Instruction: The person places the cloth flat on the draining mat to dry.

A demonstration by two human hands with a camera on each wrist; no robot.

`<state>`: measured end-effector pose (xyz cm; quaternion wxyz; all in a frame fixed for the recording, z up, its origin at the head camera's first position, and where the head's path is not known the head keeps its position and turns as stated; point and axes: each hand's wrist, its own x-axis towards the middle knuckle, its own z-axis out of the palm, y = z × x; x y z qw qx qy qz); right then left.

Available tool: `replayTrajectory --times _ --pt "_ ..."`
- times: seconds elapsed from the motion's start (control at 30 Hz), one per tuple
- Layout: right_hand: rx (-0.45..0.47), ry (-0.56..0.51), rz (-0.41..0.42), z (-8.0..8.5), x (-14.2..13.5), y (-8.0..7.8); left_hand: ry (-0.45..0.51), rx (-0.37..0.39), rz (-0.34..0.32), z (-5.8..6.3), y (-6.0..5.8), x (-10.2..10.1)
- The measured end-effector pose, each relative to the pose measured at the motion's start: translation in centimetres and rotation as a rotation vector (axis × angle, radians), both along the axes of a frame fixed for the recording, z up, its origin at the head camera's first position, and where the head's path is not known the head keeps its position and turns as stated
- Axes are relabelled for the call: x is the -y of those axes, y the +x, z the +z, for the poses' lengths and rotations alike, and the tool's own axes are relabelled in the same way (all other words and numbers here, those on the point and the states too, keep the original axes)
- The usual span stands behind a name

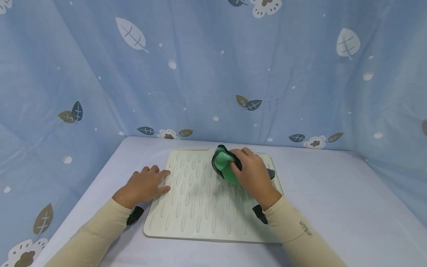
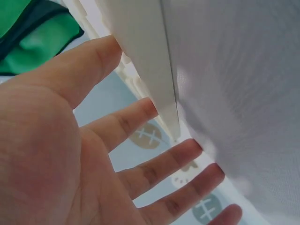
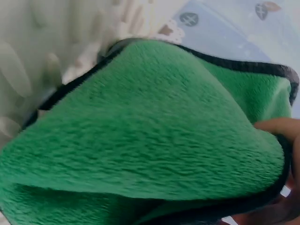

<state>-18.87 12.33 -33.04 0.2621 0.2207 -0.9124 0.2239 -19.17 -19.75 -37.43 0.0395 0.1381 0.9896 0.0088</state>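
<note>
A pale cream mat (image 1: 186, 207) with rows of raised oval ridges lies on the table. My left hand (image 1: 143, 187) rests at its left edge, thumb and index finger touching the rim; in the left wrist view the fingers of that hand (image 2: 112, 154) are spread and nearly straight. Over the mat's far right part, my right hand (image 1: 251, 174) grips a bunched green cloth (image 1: 224, 163) with dark edging. The plush cloth (image 3: 140, 126) fills most of the right wrist view, pinched at its right side by the fingers (image 3: 281, 129). Part of it is hidden behind the right hand.
A white cloth (image 1: 327, 193) covers the table around the mat. Behind and at both sides hangs a blue curtain (image 1: 207, 74) printed with leaves and flowers. Each wrist wears a black strap piece, seen below the left wrist (image 1: 135, 216).
</note>
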Motion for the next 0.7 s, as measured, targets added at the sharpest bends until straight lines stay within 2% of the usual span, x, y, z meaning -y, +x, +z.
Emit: replayTrajectory --times 0.3,0.53,0.7 --pt "0.122 0.128 0.013 -2.0 0.4 -0.3 -0.009 -0.008 -0.008 0.1 0.1 0.0" --pt "0.271 0.25 0.058 -3.2 0.1 -0.2 -0.005 -0.001 0.001 0.2 0.3 -0.1" --pt "0.295 0.242 0.08 -3.6 0.0 -0.1 -0.002 -0.006 0.001 0.2 0.3 -0.1"
